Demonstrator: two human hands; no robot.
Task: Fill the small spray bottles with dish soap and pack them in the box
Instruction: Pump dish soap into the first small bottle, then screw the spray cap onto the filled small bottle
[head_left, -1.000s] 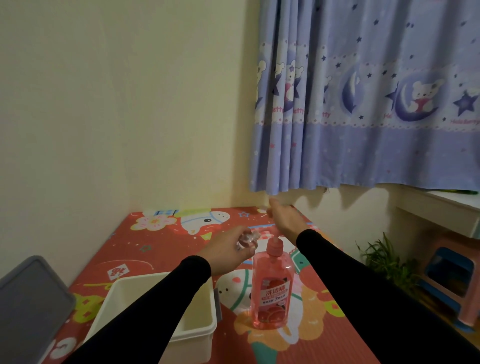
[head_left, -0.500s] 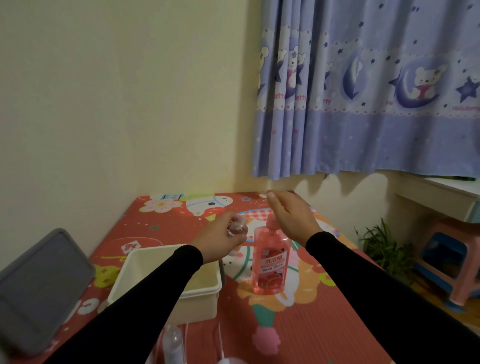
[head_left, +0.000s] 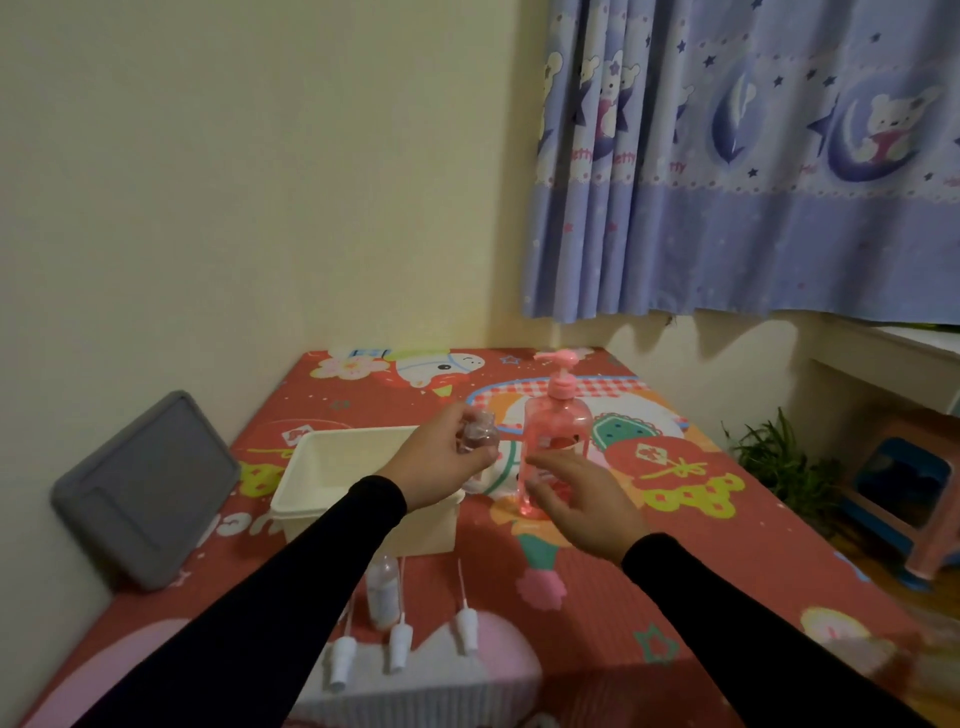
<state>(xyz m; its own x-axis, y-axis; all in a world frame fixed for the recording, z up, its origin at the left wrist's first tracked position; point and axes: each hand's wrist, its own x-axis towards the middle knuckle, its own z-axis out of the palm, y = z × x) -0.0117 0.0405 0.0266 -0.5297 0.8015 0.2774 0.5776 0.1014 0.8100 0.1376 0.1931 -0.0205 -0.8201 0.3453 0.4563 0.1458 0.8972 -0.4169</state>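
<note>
My left hand (head_left: 441, 460) grips a small clear spray bottle (head_left: 479, 434) with pinkish liquid in it, held above the right rim of the cream box (head_left: 332, 499). A pink pump bottle of dish soap (head_left: 556, 441) stands upright just right of it. My right hand (head_left: 582, 499) hovers in front of the soap bottle's base, fingers spread and holding nothing. Nearer to me an uncapped small bottle (head_left: 383, 597) stands on the table, with three white spray heads (head_left: 400, 642) lying beside it, their thin tubes pointing away from me.
A grey lid (head_left: 143, 488) leans against the wall at the left. The table wears a red cartoon-print cloth (head_left: 675, 545). Off the table's right edge are a potted plant (head_left: 779, 462) and a pink stool (head_left: 904, 499). A blue curtain (head_left: 753, 156) hangs behind.
My right hand came off the pump head and dropped down in front of the soap bottle's base. The view tilted down, bringing the loose spray heads and the standing small bottle into sight.
</note>
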